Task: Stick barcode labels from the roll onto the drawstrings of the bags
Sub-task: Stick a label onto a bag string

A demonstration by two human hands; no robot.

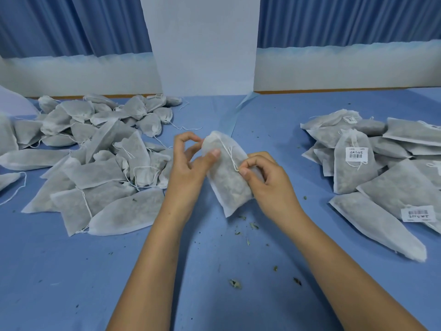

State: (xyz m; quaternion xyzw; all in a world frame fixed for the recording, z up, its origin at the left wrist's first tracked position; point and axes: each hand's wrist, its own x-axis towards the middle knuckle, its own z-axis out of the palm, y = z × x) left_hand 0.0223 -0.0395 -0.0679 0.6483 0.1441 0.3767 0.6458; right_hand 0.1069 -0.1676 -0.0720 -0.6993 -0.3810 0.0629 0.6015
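Now left hand [188, 164] grips the bag [228, 185]; right hand [268, 181] pinches its drawstring [229, 152].

Counter [71, 271] was covered in blue cloth. Heap of unlabelled bags [100, 149] lay on left, loose drawstrings [191, 128] trailing onto cloth. Second heap of bags [381, 187] lay on right, several bearing barcode labels [356, 154]. Dried herb crumbs [235, 283] lay scattered between heaps, toward near edge.
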